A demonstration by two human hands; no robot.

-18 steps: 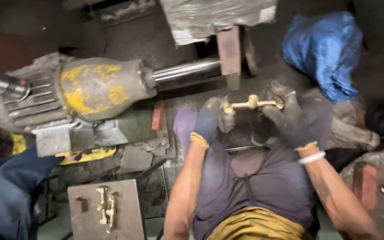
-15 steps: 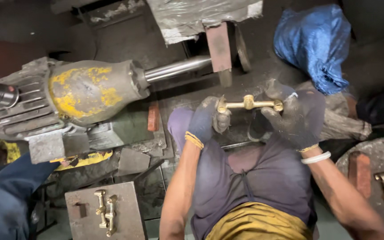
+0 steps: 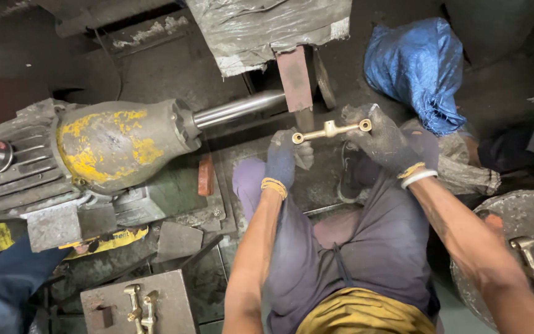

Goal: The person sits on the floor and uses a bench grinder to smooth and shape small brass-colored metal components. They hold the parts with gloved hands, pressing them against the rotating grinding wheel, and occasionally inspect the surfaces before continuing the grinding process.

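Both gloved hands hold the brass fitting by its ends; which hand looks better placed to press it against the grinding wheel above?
Probably the left hand: its end of the brass fitting sits just below the wheel, while the right hand holds the end farther to the side.

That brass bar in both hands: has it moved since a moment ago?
Yes. The brass bar sat right of the belt; now its left end is below it.

The grey motor (image 3: 94, 161) and blue sleeve (image 3: 1, 291) are cut off at left.
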